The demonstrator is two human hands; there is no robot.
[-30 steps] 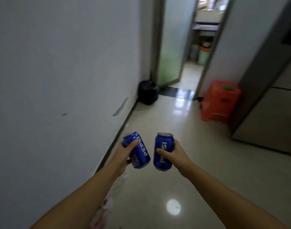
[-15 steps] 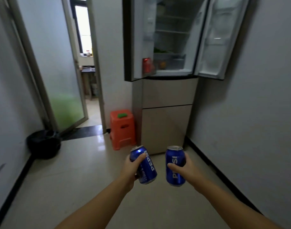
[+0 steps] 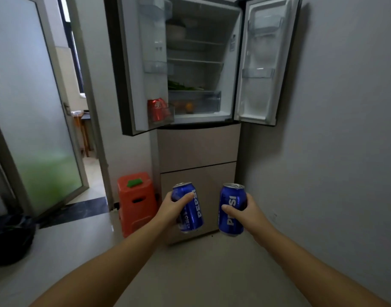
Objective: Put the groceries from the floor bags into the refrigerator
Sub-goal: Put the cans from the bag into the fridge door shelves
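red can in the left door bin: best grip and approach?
Grip the red can by its upper body and top rim, coming from above and the open front. It stands upright in the bottom bin of the left door; the bin's clear wall covers its lower half.

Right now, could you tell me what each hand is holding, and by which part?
Left hand grips one blue can around its side; right hand grips another blue can likewise.
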